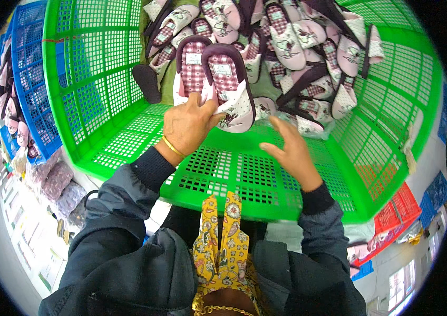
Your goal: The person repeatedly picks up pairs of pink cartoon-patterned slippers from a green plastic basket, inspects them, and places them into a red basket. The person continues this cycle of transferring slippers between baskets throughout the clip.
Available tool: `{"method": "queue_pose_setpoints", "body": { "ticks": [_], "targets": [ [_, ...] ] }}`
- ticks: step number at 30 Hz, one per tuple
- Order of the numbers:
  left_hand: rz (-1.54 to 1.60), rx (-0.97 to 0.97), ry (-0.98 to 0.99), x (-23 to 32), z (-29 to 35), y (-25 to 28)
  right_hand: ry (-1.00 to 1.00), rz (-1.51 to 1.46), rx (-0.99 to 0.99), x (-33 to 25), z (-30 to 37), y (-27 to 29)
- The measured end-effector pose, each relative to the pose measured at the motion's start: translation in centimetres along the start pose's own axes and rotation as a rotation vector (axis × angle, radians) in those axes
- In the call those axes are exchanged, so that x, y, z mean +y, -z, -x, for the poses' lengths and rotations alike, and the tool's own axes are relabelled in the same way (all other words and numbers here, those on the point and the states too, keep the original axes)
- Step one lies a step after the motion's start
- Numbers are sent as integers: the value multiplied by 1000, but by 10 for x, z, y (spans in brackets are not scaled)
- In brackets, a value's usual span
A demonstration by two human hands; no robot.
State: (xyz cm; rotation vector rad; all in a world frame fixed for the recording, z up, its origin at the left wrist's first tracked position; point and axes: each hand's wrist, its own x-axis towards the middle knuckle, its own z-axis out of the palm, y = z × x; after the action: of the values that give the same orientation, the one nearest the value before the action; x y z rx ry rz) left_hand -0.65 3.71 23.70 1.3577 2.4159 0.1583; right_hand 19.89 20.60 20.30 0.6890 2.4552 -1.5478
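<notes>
My left hand is closed on a pair of slippers, pinching them at their toe ends. They are pale pink with a printed drawing, dark purple edging and a red-and-white checked lining with a white label inside. The pair is held over the near part of a large green plastic basket. To its right, my right hand hovers with fingers apart and nothing in it. Behind the held pair lies a heap of similar slippers inside the basket, some showing dark soles.
On the left stands a blue mesh crate with more slippers beside it. Filled plastic bags lie on the floor below that crate. A red crate sits at the lower right. White cloth hangs on the basket's right rim.
</notes>
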Motion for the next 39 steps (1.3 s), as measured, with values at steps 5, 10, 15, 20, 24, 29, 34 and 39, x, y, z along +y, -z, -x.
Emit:
{"method": "queue_pose_setpoints", "body": {
  "ticks": [5, 10, 15, 20, 24, 29, 34, 39],
  "targets": [
    [77, 37, -25, 43, 15, 33, -54, -355, 110, -25, -1, -14],
    [92, 38, -46, 71, 30, 58, -279, -963, 11, -25, 15, -15],
    [129, 49, -113, 91, 44, 85, -276, -1055, 72, -39, 33, 2],
    [208, 56, -147, 101, 53, 122, -287, -1113, 57, -73, 59, 27],
    [387, 187, -74, 67, 61, 114, -266, -1057, 86, -104, 65, 13],
    [464, 183, 328, -9, 66, 72, -291, -936, 188, -72, 51, -17],
    [572, 218, 579, -75, 69, 19, -572, -499, 320, 48, 7, -36],
    [604, 259, 671, -106, 71, -25, -610, -386, 356, 128, -55, -45]
  ]
}}
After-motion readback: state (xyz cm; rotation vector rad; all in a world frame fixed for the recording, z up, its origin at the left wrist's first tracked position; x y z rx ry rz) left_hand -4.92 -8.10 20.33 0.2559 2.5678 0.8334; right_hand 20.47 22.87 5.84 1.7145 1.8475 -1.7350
